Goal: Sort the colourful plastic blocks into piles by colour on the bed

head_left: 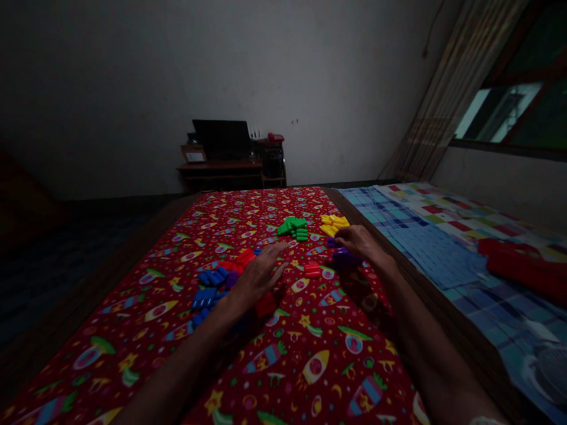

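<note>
My left hand (261,273) is above the cloth with fingers stretched out and thumb apart, holding nothing. Under and beside it lie blue blocks (204,298), red blocks (243,260) and a purple block (231,280); my forearm covers part of this heap. At the right, my right hand (357,241) has its fingers curled down onto a purple block (331,242). More purple blocks (343,258) lie just beneath that hand, partly hidden. Between the hands a red block (312,270) rests alone on the cloth.
Green blocks (294,228) and yellow blocks (333,224) form separate piles farther back on the red patterned cloth (310,366). A bed with blue checked cloth (425,248) and a red garment (522,265) adjoins on the right. A desk with a dark monitor (222,138) stands by the wall.
</note>
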Demonstrator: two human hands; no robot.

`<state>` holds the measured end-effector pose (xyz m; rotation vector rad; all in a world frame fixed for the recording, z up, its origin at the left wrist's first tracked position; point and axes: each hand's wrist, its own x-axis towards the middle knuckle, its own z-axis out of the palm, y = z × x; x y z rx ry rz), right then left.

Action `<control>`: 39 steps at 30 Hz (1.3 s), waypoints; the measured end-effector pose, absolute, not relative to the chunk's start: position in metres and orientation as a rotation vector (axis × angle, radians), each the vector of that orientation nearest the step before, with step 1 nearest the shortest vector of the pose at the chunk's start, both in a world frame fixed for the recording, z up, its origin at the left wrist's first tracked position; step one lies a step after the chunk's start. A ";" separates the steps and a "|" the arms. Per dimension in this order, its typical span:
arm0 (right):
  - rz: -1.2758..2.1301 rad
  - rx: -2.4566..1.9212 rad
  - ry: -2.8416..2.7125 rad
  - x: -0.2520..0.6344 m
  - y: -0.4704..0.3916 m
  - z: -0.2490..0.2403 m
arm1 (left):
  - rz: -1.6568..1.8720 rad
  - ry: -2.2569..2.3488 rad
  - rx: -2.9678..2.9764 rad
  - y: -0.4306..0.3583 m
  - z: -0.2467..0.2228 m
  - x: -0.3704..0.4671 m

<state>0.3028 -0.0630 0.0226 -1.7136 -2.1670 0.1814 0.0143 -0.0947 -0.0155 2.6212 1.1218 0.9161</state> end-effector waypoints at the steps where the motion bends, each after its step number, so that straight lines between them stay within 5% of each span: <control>1: 0.117 -1.820 -2.140 0.315 -0.061 0.023 | 0.905 1.165 2.627 -0.089 -0.011 0.006; 12: -0.078 -1.930 -2.023 0.340 -0.061 0.017 | 0.375 1.731 2.307 -0.054 0.001 -0.105; 27: -0.135 -1.561 -2.355 0.272 -0.080 0.020 | -0.130 1.742 2.441 -0.073 0.004 -0.076; 39: 0.553 -0.875 -2.280 0.199 -0.112 -0.009 | 0.607 1.276 2.186 -0.095 0.009 -0.010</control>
